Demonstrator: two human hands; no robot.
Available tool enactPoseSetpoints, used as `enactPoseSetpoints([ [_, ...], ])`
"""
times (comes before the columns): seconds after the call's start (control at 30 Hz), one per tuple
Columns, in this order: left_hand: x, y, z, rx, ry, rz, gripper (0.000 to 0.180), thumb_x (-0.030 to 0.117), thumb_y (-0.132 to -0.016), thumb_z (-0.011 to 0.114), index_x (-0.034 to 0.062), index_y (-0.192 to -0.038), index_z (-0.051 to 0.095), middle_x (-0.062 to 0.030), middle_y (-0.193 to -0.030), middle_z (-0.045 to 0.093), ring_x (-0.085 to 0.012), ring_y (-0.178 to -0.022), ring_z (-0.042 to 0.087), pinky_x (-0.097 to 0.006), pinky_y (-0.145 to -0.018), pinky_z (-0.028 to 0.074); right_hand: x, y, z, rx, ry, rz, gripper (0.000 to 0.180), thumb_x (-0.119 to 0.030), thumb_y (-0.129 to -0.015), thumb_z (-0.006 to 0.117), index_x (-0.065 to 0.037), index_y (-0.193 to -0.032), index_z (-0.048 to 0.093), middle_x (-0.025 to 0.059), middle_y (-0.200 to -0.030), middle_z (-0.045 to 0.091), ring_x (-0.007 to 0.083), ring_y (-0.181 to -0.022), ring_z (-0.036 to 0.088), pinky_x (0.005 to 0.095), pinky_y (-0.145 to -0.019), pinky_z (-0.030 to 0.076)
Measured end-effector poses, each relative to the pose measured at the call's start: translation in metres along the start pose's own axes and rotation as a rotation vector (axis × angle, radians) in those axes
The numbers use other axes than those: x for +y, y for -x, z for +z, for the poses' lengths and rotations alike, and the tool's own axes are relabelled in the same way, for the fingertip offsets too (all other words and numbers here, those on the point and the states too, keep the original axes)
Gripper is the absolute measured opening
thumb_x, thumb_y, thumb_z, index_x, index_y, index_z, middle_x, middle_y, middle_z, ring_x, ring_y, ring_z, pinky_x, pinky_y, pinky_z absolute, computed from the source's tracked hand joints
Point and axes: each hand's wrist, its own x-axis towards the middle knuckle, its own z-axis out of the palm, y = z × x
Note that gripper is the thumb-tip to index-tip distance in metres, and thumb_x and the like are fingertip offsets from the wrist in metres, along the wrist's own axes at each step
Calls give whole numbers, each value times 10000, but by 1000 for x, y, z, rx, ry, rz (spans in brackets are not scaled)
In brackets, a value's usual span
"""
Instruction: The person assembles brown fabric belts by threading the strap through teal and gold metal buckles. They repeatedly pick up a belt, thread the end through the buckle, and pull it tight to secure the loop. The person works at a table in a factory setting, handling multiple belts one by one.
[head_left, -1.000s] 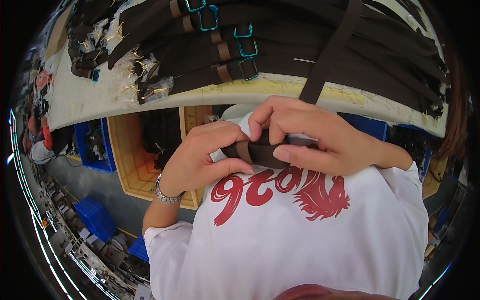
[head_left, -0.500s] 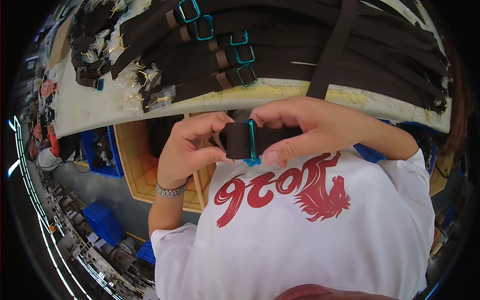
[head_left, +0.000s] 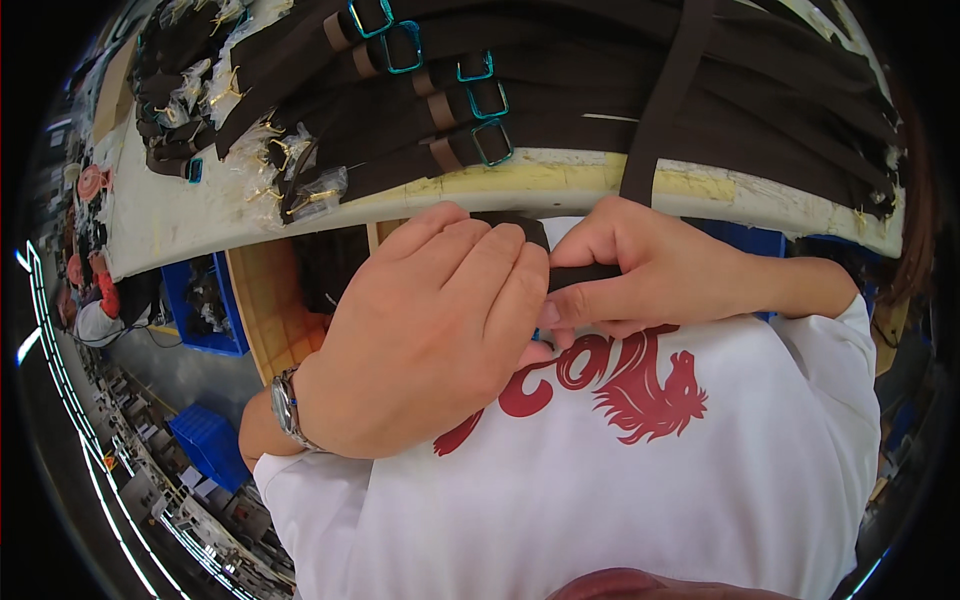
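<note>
While right hand [head_left: 655, 270] pinches strap [head_left: 583, 277], red lettering [head_left: 588, 362] marks shirt [head_left: 620, 510].

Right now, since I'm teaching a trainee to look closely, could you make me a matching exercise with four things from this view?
Things:
1. Wristwatch
2. Buckles on the table
3. Right hand
4. Shirt

Descriptions:
A. Teal
B. Holding a dark strap between thumb and fingers
C. White with a red print
D. Silver-coloured

Right pairs: 1-D; 2-A; 3-B; 4-C
</note>
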Motion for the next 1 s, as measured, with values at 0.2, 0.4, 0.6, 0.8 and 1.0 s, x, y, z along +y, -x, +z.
enactPoseSetpoints([
  [0.2, -21, 1, 7, 21, 168, 50, 541, 336, -700, 957, 8, -1044, 700, -115, -955, 748, -320, -864, 740, -508, -995, 588, 21, 5, 1, 5, -86, -100, 360, -299, -1073, 718, -17, -850, 725, -29, -644, 571, 33, -572, 477, 249, -517, 353],
  [0.4, -38, 10, 16, 10, 419, 0, 465, 265, -703, 990, 25, -977, 700, -90, -921, 756, -290, -868, 751, -544, -1047, 582, 12, 27, -16, -1, -1, -22, 357, -268, -1073, 730, -17, -820, 716, -31, -658, 569, 47, -596, 462, 286, -526, 360],
  [0.6, -59, 36, 25, -181, 841, -261, 401, 219, -752, 959, -17, -995, 745, -72, -831, 729, -253, -707, 693, -336, -663, 505, 5, 49, -48, -44, 463, -211, 314, -218, -1032, 767, 15, -826, 722, 61, -648, 630, 112, -584, 605, 293, -539, 435],
  [0.8, -42, 25, 38, 8, 506, -155, 377, 221, -738, 938, 4, -985, 754, -68, -798, 708, -297, -731, 689, -362, -680, 524, 11, 24, -30, 87, 706, -405, 320, -309, -993, 783, -2, -1025, 701, 155, -780, 683, 377, -779, 669, 452, -691, 512],
  [1.0, -34, 21, 34, 42, 546, -159, 365, 254, -778, 916, -4, -977, 754, -105, -813, 713, -342, -758, 694, -394, -749, 566, 26, -7, -9, 190, 741, -582, 289, -271, -966, 795, -23, -929, 652, 157, -765, 659, 415, -707, 631, 493, -637, 485],
])
